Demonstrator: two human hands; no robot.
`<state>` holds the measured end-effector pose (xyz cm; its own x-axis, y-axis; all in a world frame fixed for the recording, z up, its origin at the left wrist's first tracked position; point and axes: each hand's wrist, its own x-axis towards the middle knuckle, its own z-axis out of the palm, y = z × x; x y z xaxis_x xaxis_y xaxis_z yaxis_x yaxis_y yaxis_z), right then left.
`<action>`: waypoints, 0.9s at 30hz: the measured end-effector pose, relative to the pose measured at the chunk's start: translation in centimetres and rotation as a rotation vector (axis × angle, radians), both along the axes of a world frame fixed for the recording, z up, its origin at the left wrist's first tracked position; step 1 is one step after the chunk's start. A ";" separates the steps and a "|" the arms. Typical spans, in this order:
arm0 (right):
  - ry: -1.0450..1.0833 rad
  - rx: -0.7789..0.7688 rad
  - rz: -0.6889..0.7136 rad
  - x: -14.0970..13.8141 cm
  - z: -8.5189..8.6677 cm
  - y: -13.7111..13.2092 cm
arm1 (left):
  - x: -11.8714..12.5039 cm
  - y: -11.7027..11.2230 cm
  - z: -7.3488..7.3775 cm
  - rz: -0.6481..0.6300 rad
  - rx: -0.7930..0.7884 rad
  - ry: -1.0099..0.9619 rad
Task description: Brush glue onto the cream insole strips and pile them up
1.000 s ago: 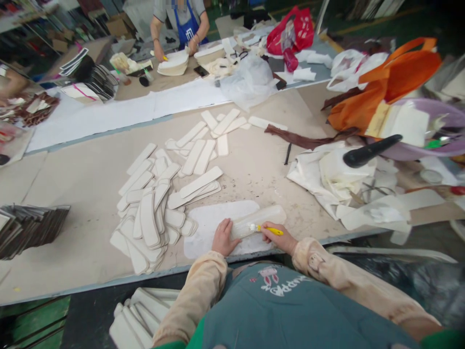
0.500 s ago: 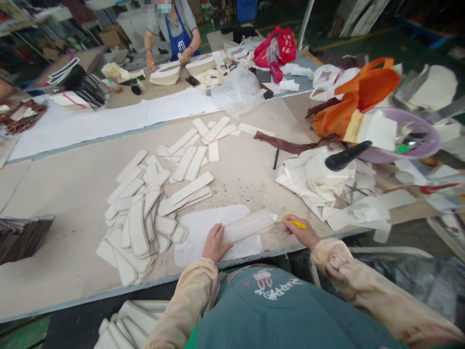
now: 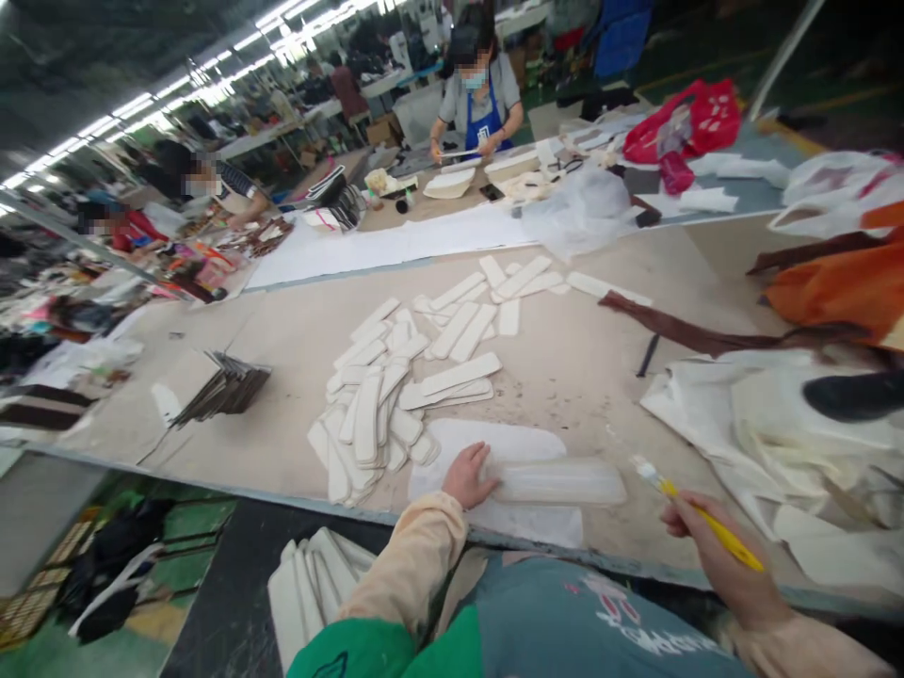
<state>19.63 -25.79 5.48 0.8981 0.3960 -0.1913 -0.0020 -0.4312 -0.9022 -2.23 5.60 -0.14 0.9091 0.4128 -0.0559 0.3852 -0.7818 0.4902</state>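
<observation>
Left hand (image 3: pixel 470 476), right hand (image 3: pixel 713 560): were bare.
Sleeves (image 3: pixel 416 565): were pale peach-beige, loose and creased.
Apron (image 3: pixel 537 631): was dull grey-teal.
Apron print (image 3: pixel 607 603): showed white and pink marks, blurred.
Top (image 3: pixel 353 654): showed bright green, near left.

Factory floor, long worktables (image 3: pixel 233 348), cut insole pcs (image 3: pixel 395 395), aproned workers (image 3: pixel 480 99), strip lights (image 3: pixel 212 61)

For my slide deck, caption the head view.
Left hand presses a glossy strip on a white sheet; right hand holds a yellow brush near its end.
</observation>
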 end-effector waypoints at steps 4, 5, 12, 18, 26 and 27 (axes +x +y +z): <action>-0.030 -0.015 0.015 -1.0 0.3 0.2 | 2.3 6.1 1.4 0.184 0.180 0.077; -0.035 -0.023 0.029 -1.2 0.4 0.3 | 3.0 8.0 1.7 0.204 0.200 0.094; -0.058 -0.085 0.051 -2.2 1.1 1.3 | 7.2 18.4 3.0 0.138 0.222 0.268; -0.033 -0.095 0.059 -3.5 1.9 2.4 | 7.5 20.7 3.3 0.016 0.198 0.431; -0.002 -0.104 0.081 -4.2 1.6 3.2 | 7.3 20.9 3.7 0.021 0.245 0.443; -0.008 -0.089 0.081 -4.1 1.4 3.2 | 7.3 20.8 4.2 0.044 0.270 0.427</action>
<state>15.49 -22.60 6.92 0.8655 0.4491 -0.2221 0.0428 -0.5080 -0.8603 5.08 26.41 4.03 0.8099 0.5012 -0.3048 0.5425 -0.8376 0.0645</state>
